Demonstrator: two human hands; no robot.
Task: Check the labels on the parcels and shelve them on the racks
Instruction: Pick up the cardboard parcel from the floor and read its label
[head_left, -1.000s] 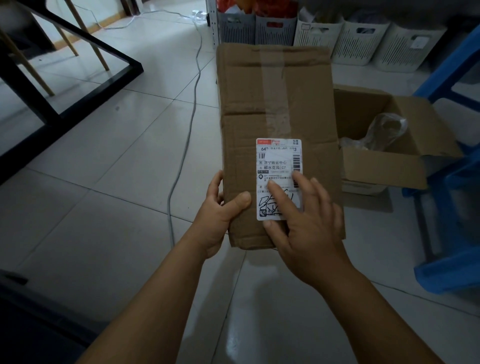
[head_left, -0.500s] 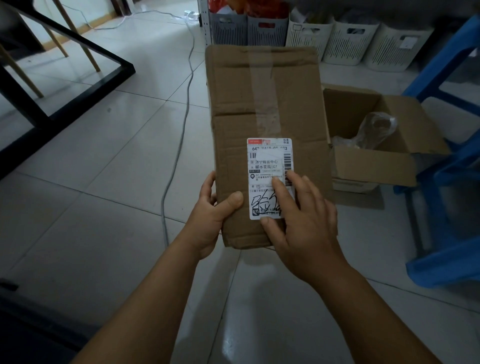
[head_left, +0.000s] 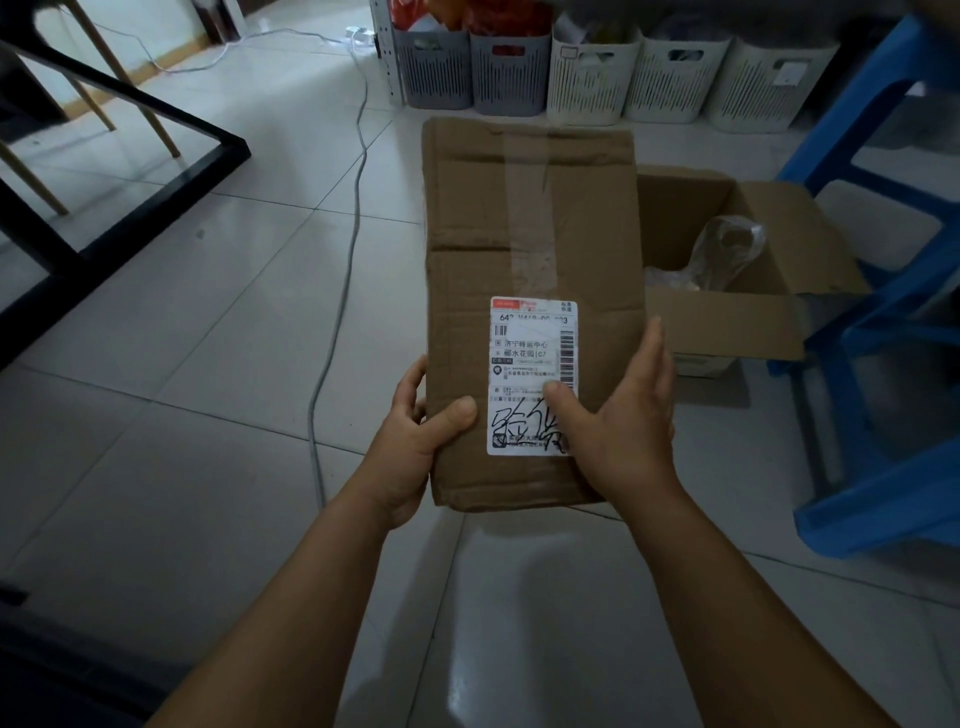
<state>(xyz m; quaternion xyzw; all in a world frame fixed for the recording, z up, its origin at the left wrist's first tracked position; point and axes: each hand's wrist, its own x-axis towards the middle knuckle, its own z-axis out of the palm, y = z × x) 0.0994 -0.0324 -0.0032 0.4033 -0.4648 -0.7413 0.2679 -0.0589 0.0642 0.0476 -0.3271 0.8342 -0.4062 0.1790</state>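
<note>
Sitting flat between both hands above the tiled floor (head_left: 218, 322), the cardboard parcel (head_left: 530, 218) is held with its long side running away from the person, a strip of clear tape (head_left: 527, 208) down its middle. A white shipping label (head_left: 527, 358) is stuck on the near half of the top face, printed with barcodes and text and scrawled over in black marker at the bottom. The left hand (head_left: 421, 441) grips the parcel's near left edge, thumb pressed on the top face just left of the label, the other fingers curled round the side. The right hand (head_left: 623, 426) clasps the near right edge, its thumb lying on the lower right part of the label and the fingers stretched up along the right side of the box.

Just behind and to the right, an open carton (head_left: 727, 322) sits on the floor with its flaps spread and some crumpled clear plastic wrap (head_left: 727, 249) inside. A blue plastic stool (head_left: 893, 322) stands beside that carton at the right. Farther back, a row of slotted storage baskets (head_left: 587, 78), grey ones then white ones, lines the floor. A grey cable (head_left: 343, 270) trails across the tiles left of the parcel, and a black metal frame (head_left: 130, 171) with wooden legs behind it fills the far left.
</note>
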